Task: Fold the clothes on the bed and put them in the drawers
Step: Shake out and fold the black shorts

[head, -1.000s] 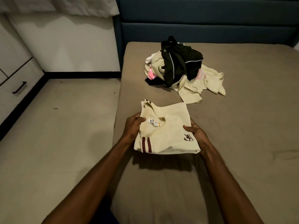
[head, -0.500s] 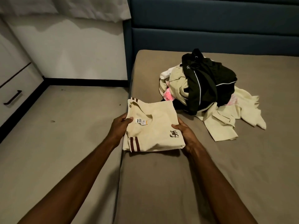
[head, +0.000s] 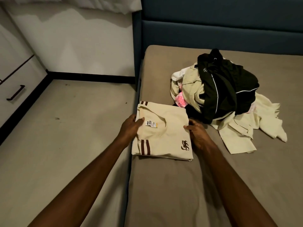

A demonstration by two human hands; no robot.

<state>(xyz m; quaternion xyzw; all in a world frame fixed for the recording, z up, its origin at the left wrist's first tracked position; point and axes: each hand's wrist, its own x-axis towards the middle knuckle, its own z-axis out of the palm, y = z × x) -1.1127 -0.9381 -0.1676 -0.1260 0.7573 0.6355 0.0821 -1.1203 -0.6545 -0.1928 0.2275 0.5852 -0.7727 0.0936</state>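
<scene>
The folded cream shirt [head: 162, 133] lies at the bed's [head: 180, 185] left edge, about 9 o'clock from the pile of unfolded clothes [head: 224, 99] and just beside it. Its label and neckline face up, and maroon stripes show at its near-left and far-left corners. The left hand [head: 131, 128] grips the shirt's 9 o'clock edge, thumb on top by the label. The right hand [head: 197, 135] holds the 3 o'clock edge, thumb curled over the cloth; the fingers below are hidden.

The step looks to be carrying this bundle to the drawers [head: 15, 92], which stand closed at 9 o'clock across the floor [head: 65, 128]. To do it well, slide the fingers flat underneath both sides so the layers are carried rather than pinched. Keep the bundle level, since soft cloth will sag and unfold. One hand will have to free itself for the drawer handle.
</scene>
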